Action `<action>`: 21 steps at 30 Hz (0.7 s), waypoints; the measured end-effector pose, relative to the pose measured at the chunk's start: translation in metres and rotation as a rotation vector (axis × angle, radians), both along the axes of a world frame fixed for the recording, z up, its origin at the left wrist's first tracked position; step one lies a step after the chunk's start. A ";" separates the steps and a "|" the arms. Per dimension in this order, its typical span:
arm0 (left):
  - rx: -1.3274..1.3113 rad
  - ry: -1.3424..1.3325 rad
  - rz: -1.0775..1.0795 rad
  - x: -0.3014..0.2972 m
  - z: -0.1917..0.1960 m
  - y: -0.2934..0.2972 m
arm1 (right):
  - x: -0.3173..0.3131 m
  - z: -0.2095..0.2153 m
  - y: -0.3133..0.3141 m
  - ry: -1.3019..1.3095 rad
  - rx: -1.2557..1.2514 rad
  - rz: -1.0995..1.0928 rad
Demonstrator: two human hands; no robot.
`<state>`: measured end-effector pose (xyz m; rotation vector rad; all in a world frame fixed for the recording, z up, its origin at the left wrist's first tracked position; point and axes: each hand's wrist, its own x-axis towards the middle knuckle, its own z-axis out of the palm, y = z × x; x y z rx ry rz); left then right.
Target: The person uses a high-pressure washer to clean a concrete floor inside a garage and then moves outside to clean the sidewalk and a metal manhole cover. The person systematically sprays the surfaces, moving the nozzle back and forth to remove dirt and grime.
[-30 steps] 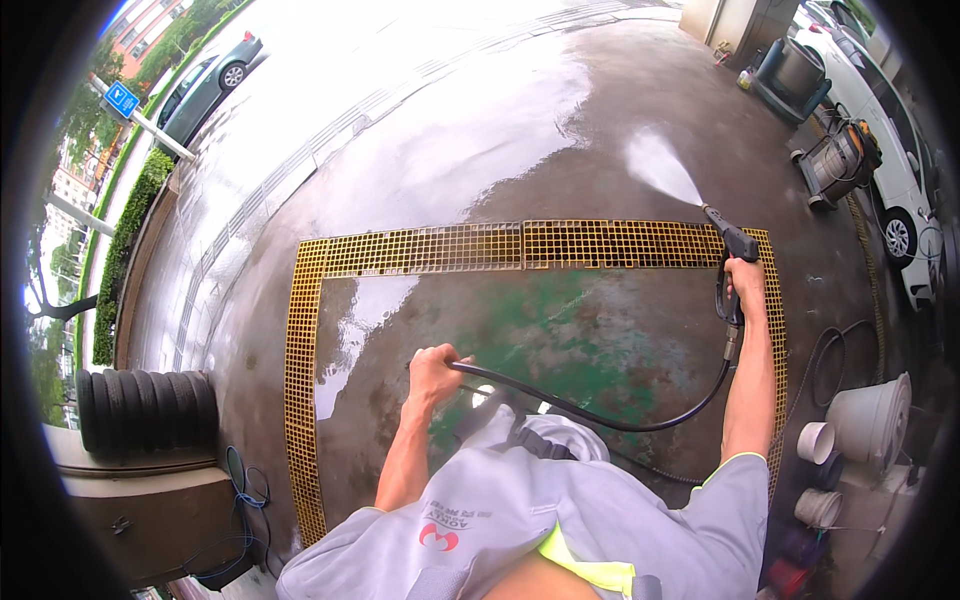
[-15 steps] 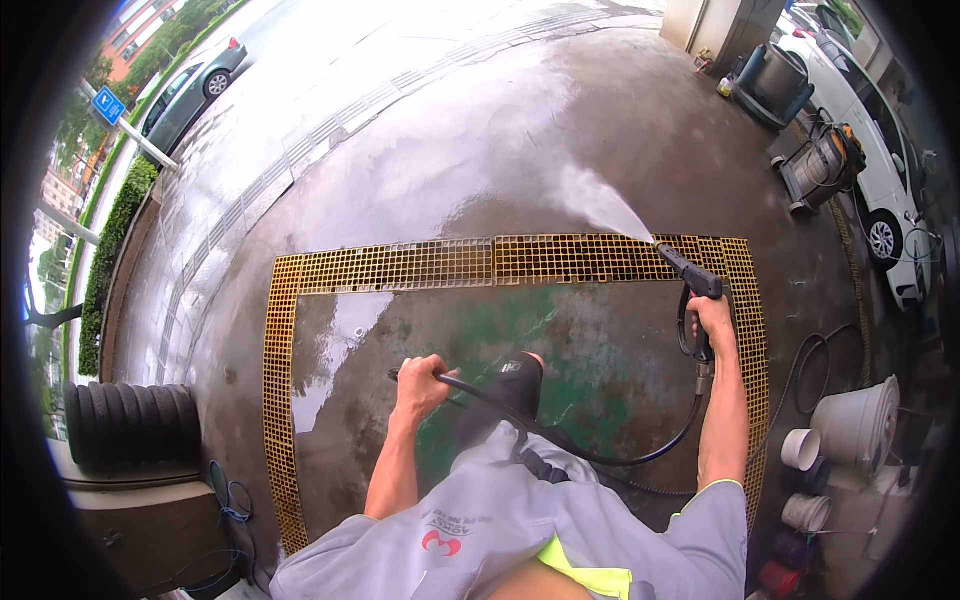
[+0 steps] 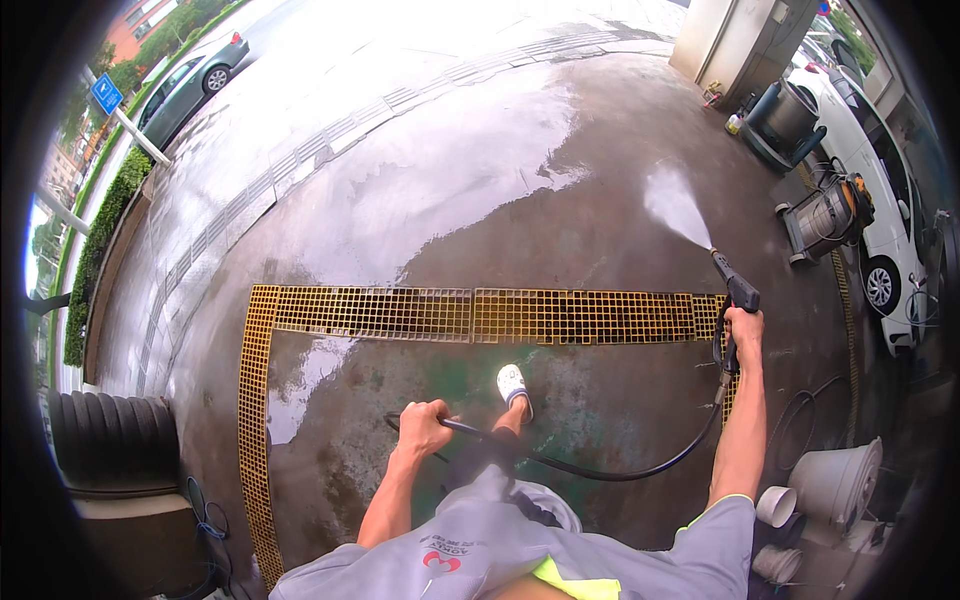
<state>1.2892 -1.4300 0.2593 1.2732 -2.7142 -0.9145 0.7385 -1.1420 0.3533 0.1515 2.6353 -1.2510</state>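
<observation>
My right hand [image 3: 743, 328] is wrapped around the grip of a black pressure washer gun [image 3: 737, 284], its arm stretched forward on the right. From the nozzle a white fan of water [image 3: 674, 203] sprays ahead and slightly left over the wet floor. A black hose [image 3: 610, 474] hangs from the bottom of the gun and curves back across my front. My left hand [image 3: 424, 427] is closed around this hose, at about waist height. Below, one foot in a white clog [image 3: 512, 382] stands just short of the yellow drain grating [image 3: 375, 312].
Ahead on the right are a pillar [image 3: 735, 45], a dark bin-like machine [image 3: 785, 120], a wet vacuum [image 3: 828, 215] and a white car [image 3: 885, 240]. Buckets [image 3: 838, 482] stand at the near right. Stacked tyres [image 3: 115, 440] sit at left. A green car [image 3: 185, 95] is farther off.
The gun and its spray have swung to the right. The grating now lies lower in view, and a foot in a white clog has come forward. Both hands keep their holds.
</observation>
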 end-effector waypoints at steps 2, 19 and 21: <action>0.038 0.004 0.010 -0.029 -0.003 -0.020 | -0.037 -0.007 -0.040 0.019 -0.018 0.034; 0.062 0.159 0.103 -0.172 0.028 -0.128 | -0.077 0.023 -0.287 0.084 0.288 0.795; 0.072 0.184 0.095 -0.185 0.036 -0.130 | -0.059 0.031 -0.308 0.136 0.255 0.890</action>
